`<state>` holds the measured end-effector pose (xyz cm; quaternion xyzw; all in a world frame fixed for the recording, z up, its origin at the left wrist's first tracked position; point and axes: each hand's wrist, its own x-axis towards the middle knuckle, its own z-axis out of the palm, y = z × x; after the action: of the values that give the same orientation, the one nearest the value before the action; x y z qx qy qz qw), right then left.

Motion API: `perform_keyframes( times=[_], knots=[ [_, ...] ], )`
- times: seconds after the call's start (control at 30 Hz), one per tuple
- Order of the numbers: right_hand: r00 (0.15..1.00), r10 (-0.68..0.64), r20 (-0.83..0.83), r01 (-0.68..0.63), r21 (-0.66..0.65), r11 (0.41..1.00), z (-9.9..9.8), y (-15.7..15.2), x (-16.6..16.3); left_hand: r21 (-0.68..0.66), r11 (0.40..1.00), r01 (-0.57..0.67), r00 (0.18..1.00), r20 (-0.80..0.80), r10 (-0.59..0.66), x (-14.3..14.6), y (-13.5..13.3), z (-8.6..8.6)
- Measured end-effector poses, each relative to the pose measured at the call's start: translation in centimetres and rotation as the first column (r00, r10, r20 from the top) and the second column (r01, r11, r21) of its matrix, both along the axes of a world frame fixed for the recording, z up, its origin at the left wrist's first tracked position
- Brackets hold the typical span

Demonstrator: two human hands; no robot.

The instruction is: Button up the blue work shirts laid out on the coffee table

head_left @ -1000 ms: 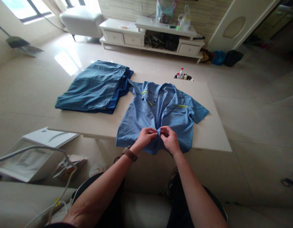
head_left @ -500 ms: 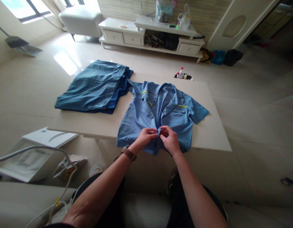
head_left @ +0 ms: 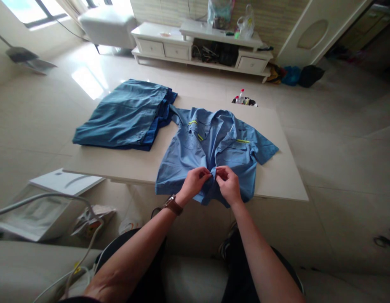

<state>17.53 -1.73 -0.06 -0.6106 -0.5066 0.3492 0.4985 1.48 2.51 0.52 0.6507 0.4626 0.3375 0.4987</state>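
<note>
Fingers (head_left: 207,170) pinched close, tip almost to tip, and it's the front edge of a light blue shirt (head_left: 209,143) they're gripping! Sweeping across from the left: well beyond them, a dustpan (head_left: 41,66) on the tiles; nearer, low on their left, a white-topped box (head_left: 65,182). Next, up and left of the fingers, a folded pile of darker blue clothes (head_left: 119,115) sits on the table (head_left: 277,179). One shirt sleeve reaches right up to that pile; from where I stand I can't tell whether they touch. Just behind the left fingers, a brown-strapped watch (head_left: 174,205) circles the wrist. And there's the left hand (head_left: 194,182) itself, thumb and forefinger closed on the cloth! Straight ahead of the tips the shirt lies open in a V, collar at the far end, yellow-trimmed pockets either side, while the hem drops past the near table edge just under the hands. On to the right hand (head_left: 229,185), fingertips nipping the same strip. Beyond and right of it, the other sleeve spreads flat, and past the table's far edge, red-capped bottles (head_left: 241,99). Far right of the fingers, something black (head_left: 386,240), too blurred to name, lies on the floor.
</note>
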Motion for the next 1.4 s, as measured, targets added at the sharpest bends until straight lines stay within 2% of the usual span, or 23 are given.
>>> perform_keyframes(
  times=[0.23, 0.53, 0.73, 0.93, 1.2, 1.3, 1.4],
  knots=[
    [0.999, -0.003, -0.032, 0.003, -0.007, 1.0, -0.25, 0.1, 0.04, 0.059, 0.998, -0.007, 0.998, -0.065, 0.011, 0.08, -0.3, 0.02],
    [0.996, -0.024, 0.087, 0.024, 0.005, 1.0, 0.03, -0.1, 0.04, 0.098, 0.995, 0.016, 0.999, -0.036, -0.013, 0.08, -0.21, 0.29],
    [0.973, -0.004, 0.231, -0.014, 0.075, 0.997, 0.56, -0.2, -0.5, 0.185, 0.979, 0.09, 0.993, -0.086, -0.075, -0.32, -0.16, 0.18],
    [0.971, 0.071, 0.229, -0.091, 0.081, 0.993, 0.51, -0.17, -0.47, 0.161, 0.984, 0.077, 0.995, -0.08, -0.065, -0.6, -0.42, 0.16],
    [0.989, -0.039, 0.141, 0.028, 0.079, 0.996, 0.26, -0.14, -0.69, 0.214, 0.969, 0.121, 0.989, -0.108, -0.1, -0.54, -0.54, 0.1],
    [0.987, -0.028, 0.161, 0.016, 0.076, 0.997, 0.22, -0.1, -0.73, 0.176, 0.979, 0.101, 0.992, -0.088, -0.087, -0.32, -0.66, -0.06],
    [0.983, -0.037, 0.179, 0.024, 0.074, 0.997, 0.2, -0.03, -0.62, 0.064, 0.997, 0.032, 0.999, -0.027, -0.031, -0.01, -0.78, -0.09]
  ],
)
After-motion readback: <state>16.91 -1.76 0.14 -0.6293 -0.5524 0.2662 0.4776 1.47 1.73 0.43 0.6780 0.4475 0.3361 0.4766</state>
